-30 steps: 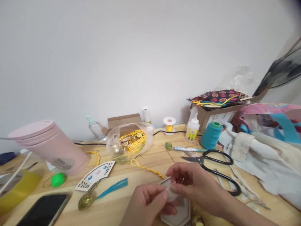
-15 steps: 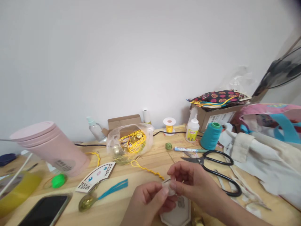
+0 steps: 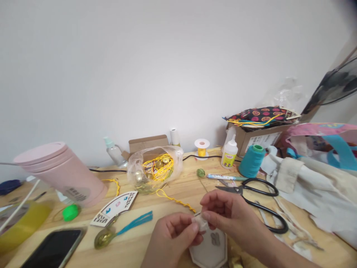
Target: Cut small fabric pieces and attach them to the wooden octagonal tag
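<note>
My left hand [image 3: 178, 234] and my right hand [image 3: 228, 216] meet at the front of the table. Between their fingertips they pinch a small whitish scrap [image 3: 201, 223]; whether it is cloth or paper I cannot tell. Just below lies a pale many-sided plaque [image 3: 208, 254] with raised grey marks, partly covered by my fingers. A twisted yellow cord [image 3: 178, 201] runs to its top edge. Right of my right hand rest black-handled scissors [image 3: 260, 203], blades pointing left.
Behind stand a glue bottle [image 3: 229, 154], a teal thread cone [image 3: 251, 162] and a yellow cord spool [image 3: 202, 149]. White cloth [image 3: 312, 186] spreads on the right. Leftward are a plastic bag of bells [image 3: 156, 167], a fan-shaped ornament [image 3: 114, 208], a pink tumbler [image 3: 64, 175] and a phone [image 3: 54, 247].
The whitish scrap has turned between my fingertips and shows more of its surface. Both hands stay almost in place, and the plaque's grey marks are more exposed.
</note>
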